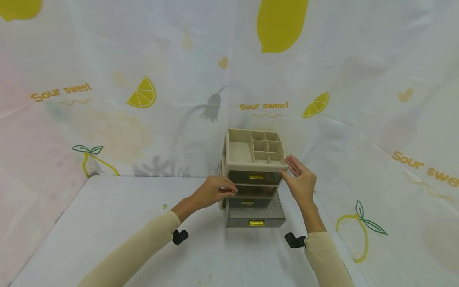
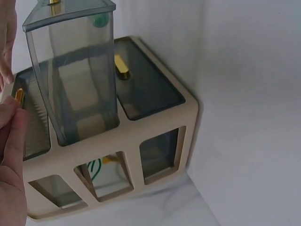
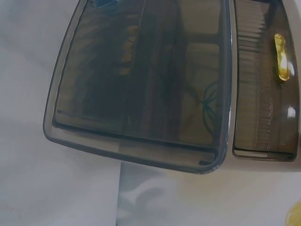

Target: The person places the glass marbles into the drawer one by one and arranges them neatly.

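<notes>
A beige desktop drawer cabinet (image 1: 256, 165) has its smoky see-through middle drawer (image 1: 256, 219) pulled out. Over the left side of that drawer, my left hand (image 1: 215, 191) has thumb and fingertips brought together in a pinch on a tiny dark thing; I cannot tell its kind. My right hand (image 1: 301, 179) rests at the cabinet's upper right front corner, thumb at the front, fingers straight along the side. A round green thing (image 2: 99, 20) shows through the open drawer's wall near its front. The top drawer (image 3: 265, 80), with a gold handle (image 3: 281, 56), is closed.
A small green bead (image 1: 164, 206) lies on the white table (image 1: 118, 223) to the left of the cabinet. Open compartments (image 1: 267, 146) top the cabinet. Behind and on both sides hangs a lemon-print cloth (image 1: 179, 131).
</notes>
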`<state>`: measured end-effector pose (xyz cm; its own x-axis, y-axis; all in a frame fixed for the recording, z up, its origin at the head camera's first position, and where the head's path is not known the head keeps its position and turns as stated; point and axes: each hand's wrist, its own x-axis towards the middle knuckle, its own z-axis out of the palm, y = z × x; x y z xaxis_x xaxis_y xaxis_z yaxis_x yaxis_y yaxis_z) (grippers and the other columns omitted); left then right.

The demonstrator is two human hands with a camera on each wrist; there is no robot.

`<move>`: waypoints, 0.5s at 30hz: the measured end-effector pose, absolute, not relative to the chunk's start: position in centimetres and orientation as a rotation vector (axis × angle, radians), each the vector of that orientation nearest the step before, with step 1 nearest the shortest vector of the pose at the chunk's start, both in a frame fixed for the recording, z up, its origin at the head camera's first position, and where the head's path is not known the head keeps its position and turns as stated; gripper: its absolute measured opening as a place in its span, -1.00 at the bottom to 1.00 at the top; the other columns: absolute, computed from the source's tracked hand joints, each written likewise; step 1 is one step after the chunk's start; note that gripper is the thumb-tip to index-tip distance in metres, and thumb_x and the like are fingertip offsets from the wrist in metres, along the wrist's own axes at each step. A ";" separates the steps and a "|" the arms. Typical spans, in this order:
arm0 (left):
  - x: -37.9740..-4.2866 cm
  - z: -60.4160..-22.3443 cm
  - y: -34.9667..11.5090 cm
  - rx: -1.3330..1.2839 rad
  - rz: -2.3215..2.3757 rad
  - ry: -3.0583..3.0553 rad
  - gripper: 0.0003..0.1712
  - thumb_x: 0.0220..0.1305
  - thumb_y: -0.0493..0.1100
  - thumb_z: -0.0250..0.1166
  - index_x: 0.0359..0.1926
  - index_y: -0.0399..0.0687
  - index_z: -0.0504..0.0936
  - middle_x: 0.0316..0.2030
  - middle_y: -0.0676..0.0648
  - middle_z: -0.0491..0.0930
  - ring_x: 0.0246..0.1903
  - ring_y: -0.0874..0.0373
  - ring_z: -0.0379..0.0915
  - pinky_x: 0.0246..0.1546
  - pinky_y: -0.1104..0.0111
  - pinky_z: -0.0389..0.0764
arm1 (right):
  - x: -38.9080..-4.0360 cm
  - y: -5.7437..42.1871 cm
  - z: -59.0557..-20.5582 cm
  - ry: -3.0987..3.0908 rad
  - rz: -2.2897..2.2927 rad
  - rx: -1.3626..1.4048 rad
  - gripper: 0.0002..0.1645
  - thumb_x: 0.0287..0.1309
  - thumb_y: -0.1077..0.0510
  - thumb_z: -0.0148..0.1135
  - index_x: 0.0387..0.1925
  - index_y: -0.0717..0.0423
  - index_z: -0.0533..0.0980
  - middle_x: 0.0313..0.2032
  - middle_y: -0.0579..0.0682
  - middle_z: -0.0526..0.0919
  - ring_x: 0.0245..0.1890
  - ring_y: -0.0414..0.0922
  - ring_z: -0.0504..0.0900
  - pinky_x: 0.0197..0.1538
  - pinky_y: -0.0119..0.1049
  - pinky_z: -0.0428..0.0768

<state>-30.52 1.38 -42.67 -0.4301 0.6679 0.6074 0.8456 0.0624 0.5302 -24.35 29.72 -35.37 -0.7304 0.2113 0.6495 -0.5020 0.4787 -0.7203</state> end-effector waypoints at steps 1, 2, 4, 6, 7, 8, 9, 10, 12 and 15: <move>-30.4 -42.7 1.7 -1.562 -1.303 -2.137 -0.82 0.14 -0.33 0.41 -0.19 -0.15 0.75 -0.21 0.03 0.69 -0.20 0.24 0.62 -0.26 0.50 0.62 | -24.4 29.7 -35.4 -2.022 1.294 0.241 -0.30 -0.14 0.56 0.43 0.13 0.56 0.41 0.02 0.42 0.56 0.03 0.26 0.57 0.04 -0.25 0.54; -30.4 -42.7 2.1 -1.576 -1.299 -2.142 -0.82 0.13 -0.34 0.41 -0.19 -0.15 0.75 -0.21 0.02 0.69 -0.21 0.24 0.62 -0.26 0.51 0.62 | -24.3 29.7 -35.4 -2.021 1.287 0.240 -0.30 -0.14 0.56 0.43 0.13 0.56 0.41 0.02 0.42 0.56 0.03 0.25 0.58 0.04 -0.25 0.54; -30.2 -42.6 2.8 -1.599 -1.273 -2.158 -0.81 0.11 -0.35 0.42 -0.20 -0.15 0.75 -0.21 0.02 0.70 -0.20 0.25 0.62 -0.25 0.53 0.60 | -24.4 29.8 -35.4 -2.021 1.275 0.236 -0.30 -0.14 0.55 0.44 0.12 0.55 0.42 0.02 0.41 0.56 0.03 0.25 0.58 0.04 -0.26 0.55; -30.0 -42.7 3.5 -1.622 -1.238 -2.179 -0.81 0.11 -0.35 0.43 -0.20 -0.13 0.75 -0.20 0.01 0.70 -0.19 0.27 0.62 -0.24 0.57 0.59 | -24.3 29.8 -35.5 -2.020 1.271 0.235 -0.30 -0.14 0.55 0.44 0.12 0.56 0.42 0.01 0.41 0.57 0.02 0.25 0.58 0.03 -0.26 0.55; -29.9 -42.7 3.8 -1.631 -1.223 -2.193 -0.81 0.11 -0.35 0.43 -0.21 -0.13 0.75 -0.20 0.01 0.70 -0.19 0.28 0.61 -0.24 0.58 0.58 | -24.4 29.8 -35.5 -2.020 1.271 0.235 -0.30 -0.14 0.55 0.44 0.12 0.56 0.42 0.01 0.40 0.57 0.02 0.25 0.58 0.03 -0.25 0.55; -29.8 -42.7 4.1 -1.644 -1.207 -2.200 -0.81 0.12 -0.35 0.42 -0.21 -0.14 0.75 -0.20 0.01 0.70 -0.19 0.28 0.61 -0.24 0.60 0.57 | -24.4 29.8 -35.5 -2.020 1.271 0.236 -0.31 -0.14 0.55 0.44 0.12 0.56 0.42 0.02 0.40 0.57 0.02 0.25 0.58 0.03 -0.24 0.55; -29.7 -42.8 4.5 -1.658 -1.198 -2.204 -0.82 0.12 -0.36 0.42 -0.21 -0.14 0.75 -0.20 0.00 0.70 -0.20 0.29 0.61 -0.24 0.61 0.56 | -24.4 29.8 -35.5 -2.021 1.271 0.237 -0.30 -0.14 0.55 0.44 0.12 0.56 0.42 0.02 0.40 0.57 0.03 0.25 0.58 0.03 -0.23 0.55; -29.6 -42.8 4.8 -1.668 -1.189 -2.204 -0.82 0.12 -0.37 0.42 -0.21 -0.15 0.75 -0.20 0.00 0.70 -0.20 0.29 0.61 -0.25 0.62 0.56 | -24.4 29.8 -35.5 -2.022 1.272 0.238 -0.30 -0.14 0.54 0.44 0.13 0.56 0.42 0.02 0.40 0.57 0.03 0.24 0.58 0.04 -0.22 0.55; -29.5 -42.9 5.4 -1.693 -1.187 -2.193 -0.83 0.11 -0.39 0.42 -0.23 -0.19 0.74 -0.22 -0.02 0.70 -0.23 0.29 0.61 -0.26 0.63 0.55 | -24.4 29.8 -35.5 -2.023 1.273 0.241 -0.30 -0.14 0.54 0.44 0.13 0.55 0.42 0.02 0.40 0.57 0.03 0.23 0.59 0.04 -0.18 0.55; -29.3 -42.8 6.2 -1.735 -1.175 -2.195 -0.84 0.11 -0.40 0.42 -0.24 -0.19 0.75 -0.23 -0.02 0.71 -0.23 0.30 0.60 -0.25 0.64 0.55 | -24.4 29.7 -35.5 -2.019 1.282 0.243 -0.29 -0.14 0.55 0.44 0.13 0.55 0.41 0.02 0.41 0.57 0.03 0.23 0.59 0.05 -0.16 0.54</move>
<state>-29.25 6.17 -42.82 -0.3426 0.7834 0.5186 0.8660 0.0492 0.4976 -24.39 29.73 -35.51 -0.7219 0.2108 0.6591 -0.5068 0.4875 -0.7110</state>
